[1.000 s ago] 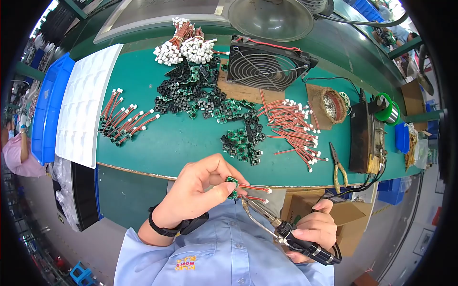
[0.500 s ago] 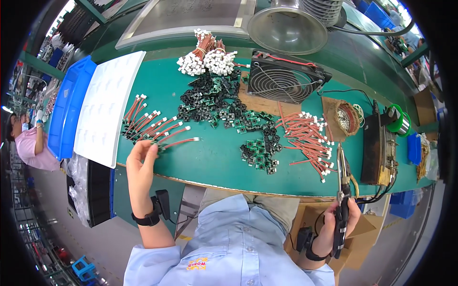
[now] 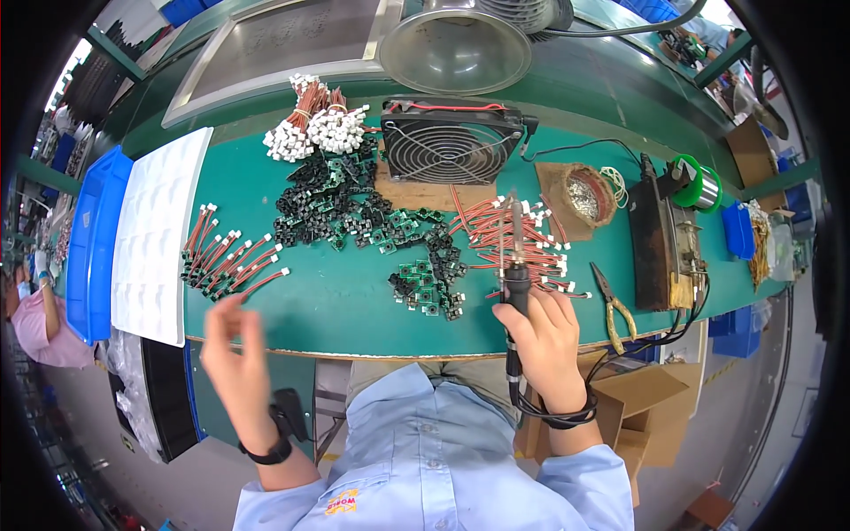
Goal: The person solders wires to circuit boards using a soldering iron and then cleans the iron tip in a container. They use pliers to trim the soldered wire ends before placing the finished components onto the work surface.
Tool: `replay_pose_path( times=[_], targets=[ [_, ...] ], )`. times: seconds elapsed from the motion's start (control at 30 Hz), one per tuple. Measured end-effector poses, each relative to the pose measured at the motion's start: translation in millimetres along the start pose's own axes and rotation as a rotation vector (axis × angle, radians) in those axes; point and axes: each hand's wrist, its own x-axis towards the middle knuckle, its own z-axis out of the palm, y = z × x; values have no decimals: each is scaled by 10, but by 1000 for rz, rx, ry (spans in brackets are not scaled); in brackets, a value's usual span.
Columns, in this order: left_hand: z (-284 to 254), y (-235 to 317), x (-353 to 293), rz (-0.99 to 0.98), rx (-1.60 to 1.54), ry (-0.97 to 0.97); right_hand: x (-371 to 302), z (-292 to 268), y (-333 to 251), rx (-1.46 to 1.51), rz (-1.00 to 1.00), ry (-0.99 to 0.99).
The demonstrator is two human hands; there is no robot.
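My right hand (image 3: 544, 332) is wrapped round the black handle of a soldering iron (image 3: 515, 285). Its metal shaft points away from me, over a pile of red-brown wires with white connectors (image 3: 522, 234). My left hand (image 3: 235, 367) is raised at the front edge of the bench, blurred by motion, thumb and fingers apart with nothing seen between them. Just beyond it lies a fanned row of wired small circuit boards (image 3: 221, 265), their red leads pointing right. Loose green boards with black parts (image 3: 421, 288) form a heap in the middle.
Behind the boards stand a black fan (image 3: 452, 146) and bundled wires (image 3: 310, 124). At right are pliers (image 3: 613, 310), a round tin (image 3: 586, 199), a soldering station (image 3: 655, 239) and a green solder spool (image 3: 699, 184). A white tray (image 3: 155, 230) and blue bin (image 3: 93, 239) flank the left.
My left hand has drawn back from the row of wired boards toward me. My right hand has swung left with the soldering iron, over the wires. The whole view has shifted.
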Motion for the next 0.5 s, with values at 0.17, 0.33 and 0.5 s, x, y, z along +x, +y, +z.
replay_pose_path(
  times=[0.17, 0.33, 0.5],
  targets=[
    [383, 437, -320, 117, -125, -547, 12, 41, 92, -100, -117, -45],
    [657, 695, -431, 229, -260, -686, -48, 118, 115, 265, 107, 117],
    [845, 917, -464, 237, -415, -716, -18, 20, -49, 684, 165, 341]
  ],
)
